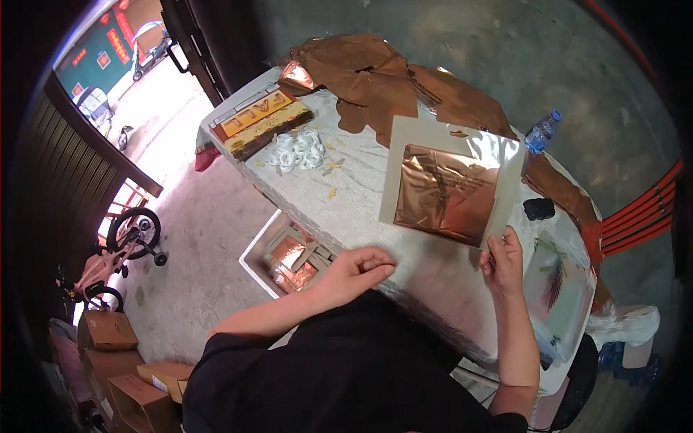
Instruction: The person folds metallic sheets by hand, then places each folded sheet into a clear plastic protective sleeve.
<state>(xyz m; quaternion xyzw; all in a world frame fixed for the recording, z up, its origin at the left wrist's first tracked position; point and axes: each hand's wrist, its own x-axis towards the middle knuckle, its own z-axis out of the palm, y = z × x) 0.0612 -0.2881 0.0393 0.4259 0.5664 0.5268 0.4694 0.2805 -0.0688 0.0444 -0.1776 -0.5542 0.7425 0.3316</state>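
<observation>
My right hand grips the lower right corner of a flat white bag with a clear window, which shows a sheet of copper-coloured foil behind it. The bag is held tilted over the table. My left hand is closed at the table's near edge, thumb against curled fingers; whether anything is in it is hidden. A heap of white ring-shaped bands lies farther up the table, beside a box lettered FALL. Large brown foil sheets spread along the far edge.
A white bin with copper foil stands below the table's left edge. A water bottle and a black object are at the right. Cardboard boxes and a pink bike stand at the left.
</observation>
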